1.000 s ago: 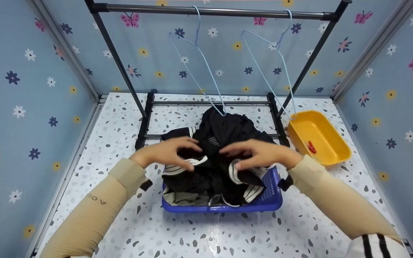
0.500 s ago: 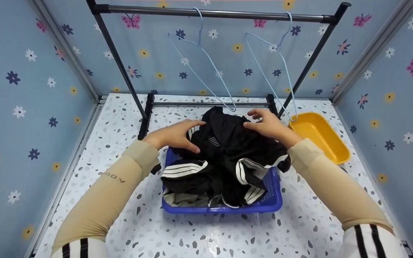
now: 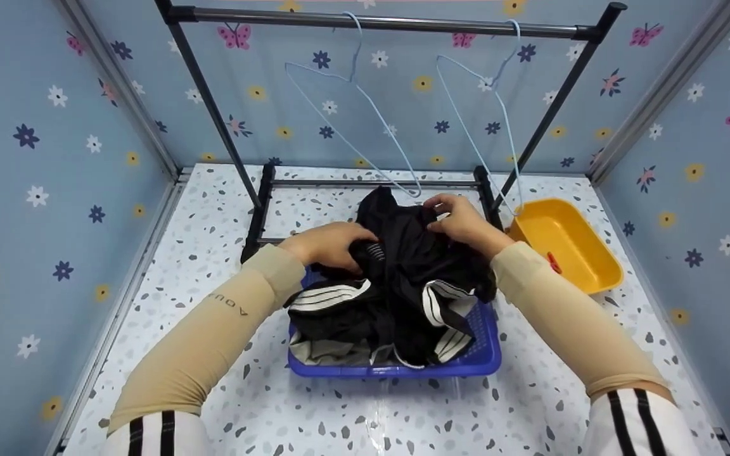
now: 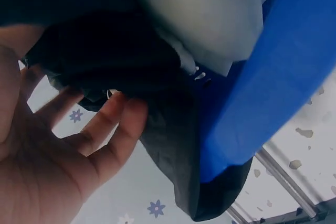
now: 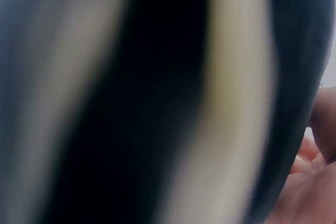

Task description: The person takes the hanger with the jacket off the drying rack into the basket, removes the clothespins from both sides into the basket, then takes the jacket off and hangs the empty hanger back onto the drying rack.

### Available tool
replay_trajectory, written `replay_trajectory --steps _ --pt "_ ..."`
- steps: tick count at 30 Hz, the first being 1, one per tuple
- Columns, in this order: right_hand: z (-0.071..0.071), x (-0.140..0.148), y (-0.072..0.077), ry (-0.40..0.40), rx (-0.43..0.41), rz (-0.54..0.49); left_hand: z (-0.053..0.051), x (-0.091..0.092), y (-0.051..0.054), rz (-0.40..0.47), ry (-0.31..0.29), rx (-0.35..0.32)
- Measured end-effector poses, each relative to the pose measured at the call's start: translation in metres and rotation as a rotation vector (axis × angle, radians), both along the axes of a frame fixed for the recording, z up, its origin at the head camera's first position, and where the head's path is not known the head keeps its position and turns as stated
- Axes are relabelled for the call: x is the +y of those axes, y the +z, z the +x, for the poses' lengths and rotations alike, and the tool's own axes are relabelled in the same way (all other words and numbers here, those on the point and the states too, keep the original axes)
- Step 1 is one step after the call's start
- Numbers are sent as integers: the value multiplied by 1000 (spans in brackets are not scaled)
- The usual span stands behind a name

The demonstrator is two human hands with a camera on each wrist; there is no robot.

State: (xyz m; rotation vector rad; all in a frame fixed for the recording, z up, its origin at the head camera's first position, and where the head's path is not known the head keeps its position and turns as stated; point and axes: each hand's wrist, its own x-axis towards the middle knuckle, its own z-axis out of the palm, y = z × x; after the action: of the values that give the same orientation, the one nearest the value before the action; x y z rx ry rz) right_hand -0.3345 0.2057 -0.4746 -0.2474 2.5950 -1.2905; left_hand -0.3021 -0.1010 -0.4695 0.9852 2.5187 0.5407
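Note:
A black garment with white stripes (image 3: 412,253) lies bunched on the blue basket (image 3: 397,372) in the head view. My left hand (image 3: 330,246) grips its left side. In the left wrist view, the fingers of that left hand (image 4: 63,161) curve against the dark cloth, and part of the thumb is out of sight. At the garment's upper right, my right hand (image 3: 462,221) pinches the cloth between fingers and thumb. Blurred striped fabric fills most of the right wrist view and covers much of the right hand (image 5: 307,195). Grey cloth (image 3: 330,351) shows under the garment.
Behind the basket stands a dark metal clothes rack (image 3: 390,22). A light-blue wire hanger (image 3: 374,107) and a second hanger (image 3: 504,114) hang from its bar. To the right, a yellow tub (image 3: 583,247) holds a small red object (image 3: 554,262). Patterned walls surround the floor.
Both hands have gone from above the middle of the pile to the garment's two sides and taken hold of it. The left-hand hanger has swung slightly.

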Motion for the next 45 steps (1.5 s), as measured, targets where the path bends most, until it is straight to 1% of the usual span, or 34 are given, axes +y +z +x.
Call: replay_trajectory --steps 2,4,7,9,12,15,17,20,21,23,26,29,31,34,36,38,40,42,45 --pt "1 -3 3 -9 -18 -45 -1 1 -3 18 -13 29" --pt "2 -4 7 -16 -51 -102 -1 1 -6 50 -10 39" --pt "5 -6 12 -27 -88 -194 -1 0 -8 116 11 51" --pt "8 -6 16 -44 -95 -268 0 -1 -7 181 34 75" --pt "14 -7 23 -53 -87 -367 4 -3 0 297 85 117" --pt "23 -8 30 -36 -84 -460 8 -6 11 424 120 161" --pt "29 -7 35 -4 -92 -512 12 -7 18 493 115 195" --pt "40 -4 42 70 -79 -526 21 -6 27 553 68 248" --pt "44 -2 45 104 -74 -515 25 -6 29 560 47 262" --pt "53 0 49 191 -51 -461 34 -4 31 558 3 278" --pt "66 1 53 363 -10 -339 49 -2 29 533 -68 274" --pt "77 0 53 554 61 -174 62 1 24 492 -144 237" --pt "83 -2 50 675 108 -77 69 3 20 459 -186 195" --pt "90 -7 45 838 184 66 77 5 13 407 -230 140" --pt "94 -11 42 925 189 131 80 6 8 379 -253 100" --pt "97 -14 39 986 169 204 81 6 5 349 -273 76" --pt "100 -16 35 1011 108 276 81 4 5 308 -273 43" --pt "101 -18 29 1015 45 341 81 0 10 264 -263 14" --pt "102 -20 21 1000 -30 415 82 -7 23 197 -231 -55"
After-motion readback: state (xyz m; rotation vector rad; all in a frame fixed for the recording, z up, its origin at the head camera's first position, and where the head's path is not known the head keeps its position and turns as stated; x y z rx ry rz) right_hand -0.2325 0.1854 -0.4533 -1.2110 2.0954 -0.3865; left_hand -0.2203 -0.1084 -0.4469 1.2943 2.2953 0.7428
